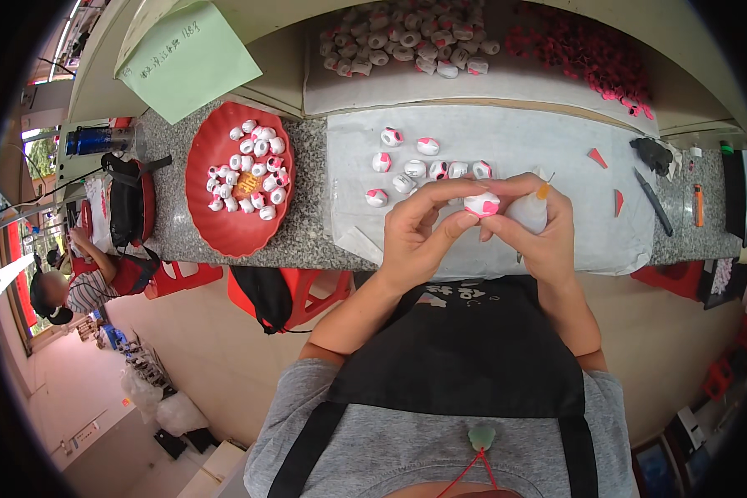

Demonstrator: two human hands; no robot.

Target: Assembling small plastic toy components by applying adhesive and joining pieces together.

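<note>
Between the fingertips of both hands is a small rounded white piece with pink patches (481, 204). My left hand (417, 235) pinches it from the left with thumb and fingers. A translucent squeeze bottle with an orange cap and thin needle tip (527, 215) rests in my right hand (549, 236), whose thumb and fingertips also reach the piece. Both hands hover over the front part of a white paper sheet (573, 153). Just beyond them, several similar white-and-pink pieces (427, 146) lie scattered on the sheet.
At left stands a red scalloped dish (199, 195) with more pieces. A shelf behind holds piled white pieces (407, 37) and dark pink parts (589, 54). Pink triangular bits (619, 202), a dark pen-like tool (654, 202) and an orange stick (699, 205) lie right. Another person (91, 270) sits far left.
</note>
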